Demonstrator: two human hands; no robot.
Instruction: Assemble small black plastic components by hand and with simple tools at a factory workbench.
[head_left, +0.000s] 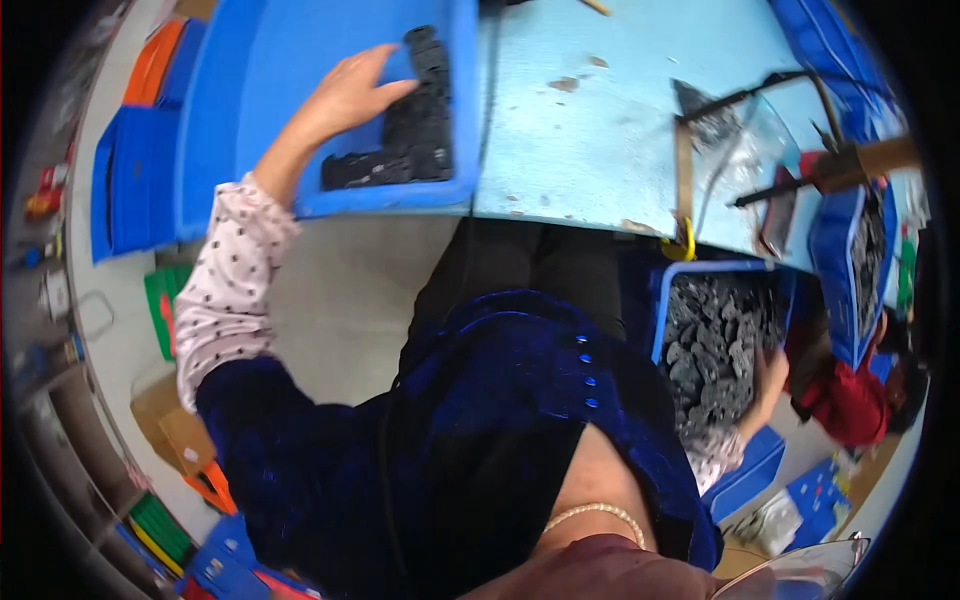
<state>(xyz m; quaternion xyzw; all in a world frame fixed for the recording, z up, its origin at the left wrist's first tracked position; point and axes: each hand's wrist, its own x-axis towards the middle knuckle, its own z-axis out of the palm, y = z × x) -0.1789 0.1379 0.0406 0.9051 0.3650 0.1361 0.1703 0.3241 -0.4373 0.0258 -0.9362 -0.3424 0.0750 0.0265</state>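
My left hand [350,92] is over a large blue tray [270,90] at the upper left. Its thumb and fingers are apart, holding nothing that shows, beside black moulded parts [415,130] laid in rows along the tray's right and front sides. Low on the right, my right hand [768,385] is at the side of a blue bin [660,315] heaped with loose black parts [705,345] of the same colour. Blur and the pile partly hide its fingers, so I cannot tell whether it grips one.
A light-blue worktable [580,140] spans the top, with a clear plastic bag [755,140] and a wooden-handled tool on a stand [850,168]. At the right stands another blue bin [855,290] with dark parts. Blue bins [140,180] and a cardboard box [175,425] are at the left.
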